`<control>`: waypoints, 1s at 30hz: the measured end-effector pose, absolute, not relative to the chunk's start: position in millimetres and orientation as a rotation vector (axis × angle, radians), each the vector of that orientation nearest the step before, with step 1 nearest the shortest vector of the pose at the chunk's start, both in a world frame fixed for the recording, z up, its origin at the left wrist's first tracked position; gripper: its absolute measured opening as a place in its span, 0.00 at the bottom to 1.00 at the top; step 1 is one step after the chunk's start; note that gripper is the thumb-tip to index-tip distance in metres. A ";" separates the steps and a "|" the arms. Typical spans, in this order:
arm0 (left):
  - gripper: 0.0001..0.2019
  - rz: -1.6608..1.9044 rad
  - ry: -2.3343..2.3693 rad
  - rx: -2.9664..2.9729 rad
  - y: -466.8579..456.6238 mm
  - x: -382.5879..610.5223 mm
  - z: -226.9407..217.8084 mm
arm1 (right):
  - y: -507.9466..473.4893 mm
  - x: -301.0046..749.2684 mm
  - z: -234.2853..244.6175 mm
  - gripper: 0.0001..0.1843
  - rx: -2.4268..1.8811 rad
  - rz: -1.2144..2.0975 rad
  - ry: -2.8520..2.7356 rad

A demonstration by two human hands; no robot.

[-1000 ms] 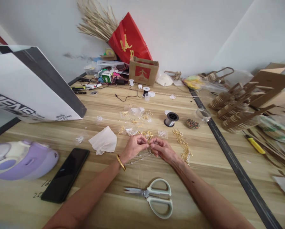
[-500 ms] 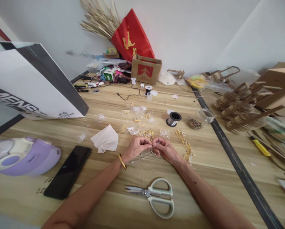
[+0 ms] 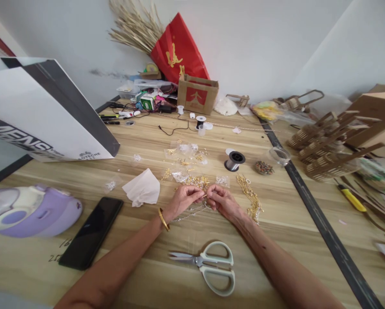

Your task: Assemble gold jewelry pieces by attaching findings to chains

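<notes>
Above the middle of the table, my left hand (image 3: 186, 199) and my right hand (image 3: 222, 198) meet fingertip to fingertip, both closed in a pinch. A tiny gold-coloured piece (image 3: 205, 196) shows between the fingertips; its exact kind is too small to tell. A thin silver chain (image 3: 192, 212) loops just below the hands, one end near my right fingers. Behind the fingers lies a heap of small gold jewelry findings (image 3: 195, 180). Gold chains (image 3: 251, 198) are spread right of my right hand. Scissors (image 3: 208, 262) with pale handles rest partly open between my forearms.
A phone (image 3: 91, 234) and a purple-white appliance (image 3: 41, 210) are on the left, below a large white box (image 3: 44, 116). A wire spool (image 3: 234, 160), a bead jar (image 3: 264, 167) and small woven baskets (image 3: 328, 148) stand right. A tissue (image 3: 142, 187) lies near my left hand.
The fingertips have drawn slightly apart, and the small gold piece now shows between them. The things on the table have stayed in place.
</notes>
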State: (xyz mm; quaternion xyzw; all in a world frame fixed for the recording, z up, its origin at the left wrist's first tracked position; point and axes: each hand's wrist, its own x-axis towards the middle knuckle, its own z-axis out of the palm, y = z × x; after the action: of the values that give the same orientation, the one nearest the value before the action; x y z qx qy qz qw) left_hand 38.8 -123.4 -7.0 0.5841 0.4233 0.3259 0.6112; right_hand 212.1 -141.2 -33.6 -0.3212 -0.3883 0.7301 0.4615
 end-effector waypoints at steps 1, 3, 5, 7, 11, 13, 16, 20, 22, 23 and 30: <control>0.11 0.748 0.974 1.371 -123.4 38.9 -7.3 | -141.1 212.0 -33.8 0.12 -0.787 1.796 -0.957; 0.11 0.731 0.960 1.409 -123.0 39.3 -8.5 | -141.2 211.5 -33.9 0.11 -0.776 1.797 -0.963; 0.11 0.718 0.955 1.440 -122.2 39.5 -10.8 | -141.3 210.9 -33.8 0.10 -0.761 1.797 -0.973; 0.10 0.710 0.960 1.477 -121.0 39.5 -13.9 | -141.5 210.4 -33.7 0.10 -0.749 1.795 -0.983; 0.09 0.705 0.954 1.551 -118.9 38.5 -19.4 | -141.9 209.8 -34.2 0.09 -0.740 1.789 -1.000; 0.08 0.706 0.943 1.576 -118.4 37.8 -20.1 | -141.8 209.6 -35.0 0.09 -0.740 1.789 -1.008; 0.07 0.699 0.942 1.598 -118.2 37.0 -18.8 | -141.6 209.6 -36.7 0.09 -0.746 1.783 -1.021; 0.07 0.689 0.960 1.599 -118.0 36.5 -15.7 | -141.4 210.0 -37.5 0.08 -0.751 1.764 -1.056; 0.07 0.684 0.961 1.594 -117.9 36.4 -13.9 | -141.5 210.2 -37.0 0.08 -0.755 1.756 -1.069; 0.07 0.682 0.959 1.593 -117.9 36.3 -13.0 | -141.6 210.3 -36.7 0.08 -0.757 1.754 -1.073; 0.07 0.689 0.968 1.532 -117.1 35.0 -12.9 | -141.3 210.4 -35.1 0.09 -0.752 1.751 -1.023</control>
State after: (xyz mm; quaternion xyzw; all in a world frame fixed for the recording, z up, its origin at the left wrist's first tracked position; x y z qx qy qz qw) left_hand 35.0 -117.1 -12.9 0.6517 0.4117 0.2929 0.5657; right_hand 210.4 -141.3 -35.1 -0.3070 -0.4174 0.7147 0.4698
